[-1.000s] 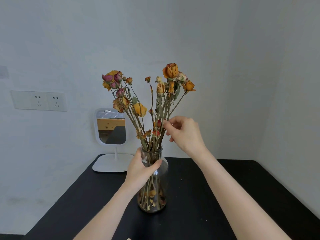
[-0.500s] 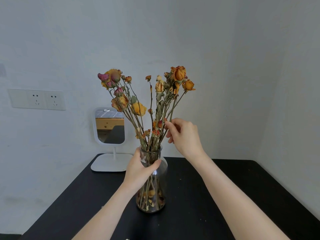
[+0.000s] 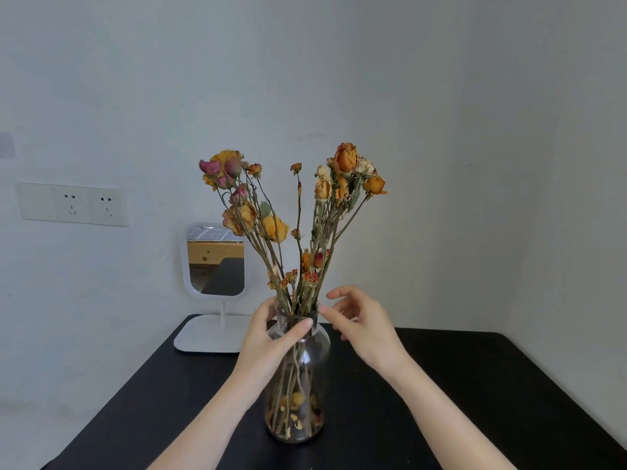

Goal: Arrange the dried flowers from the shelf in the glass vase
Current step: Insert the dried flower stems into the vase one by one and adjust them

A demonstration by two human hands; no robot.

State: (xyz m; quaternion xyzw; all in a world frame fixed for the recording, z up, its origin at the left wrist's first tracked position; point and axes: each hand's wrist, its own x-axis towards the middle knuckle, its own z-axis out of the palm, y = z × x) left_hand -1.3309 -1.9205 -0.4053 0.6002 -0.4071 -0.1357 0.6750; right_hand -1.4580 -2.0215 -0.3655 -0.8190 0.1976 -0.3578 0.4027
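A clear glass vase [image 3: 302, 401] stands upright on the black table [image 3: 458, 401], with fallen petals in its bottom. The dried flowers [image 3: 291, 212], orange, yellow and pink roses on long brown stems, stand in it and fan out to left and right. My left hand [image 3: 268, 337] grips the vase's neck, thumb across the front. My right hand [image 3: 359, 320] hovers just right of the neck with fingers loosely spread; its fingertips are near the rim and hold nothing.
A small white stand mirror [image 3: 215, 266] sits at the table's back left corner. White walls close in behind and on the right. A double wall socket [image 3: 73, 204] is on the left wall.
My right hand has let go of the stems and dropped from mid-stem height to beside the vase's neck. The right cluster of flowers has sprung back. My left hand stays on the neck.
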